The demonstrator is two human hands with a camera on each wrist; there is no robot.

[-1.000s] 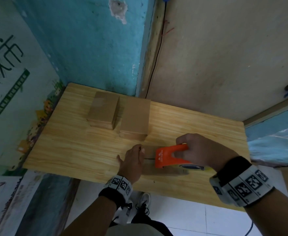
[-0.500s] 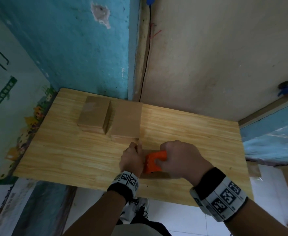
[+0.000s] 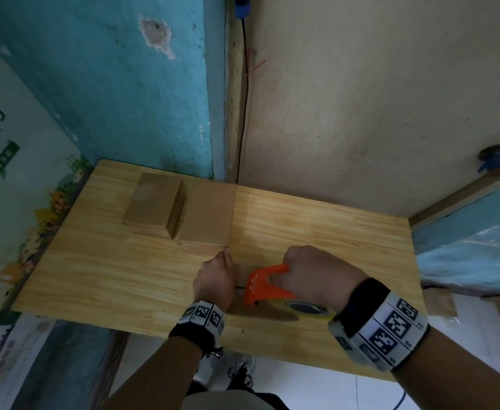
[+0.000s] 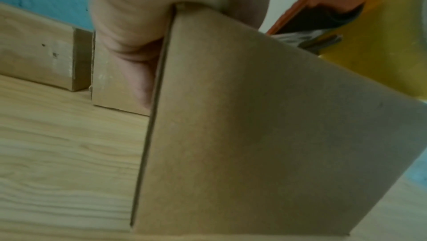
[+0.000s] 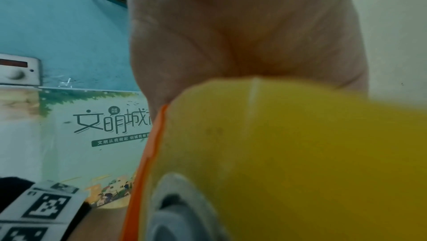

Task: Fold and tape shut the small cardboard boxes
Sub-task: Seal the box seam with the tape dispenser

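Left hand (image 3: pixel 213 279) grips the box (image 4: pixel 254 135) on the bench (image 3: pixel 95 276); right hand (image 3: pixel 316 273) clenches the dispenser (image 3: pixel 262 287). Draw tape flat along the seam, pressing firmly.

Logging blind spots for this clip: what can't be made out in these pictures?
- Box being taped: in the head view, hidden under the left hand and dispenser; its top seam shows in no view.
- Tape on it: not visible anywhere.
- Right hand fingers: right wrist view is filled by the blurred yellow roll.
- Left fingertips: left wrist view, behind the box edge.
- Two far boxes: tape too faint to confirm.
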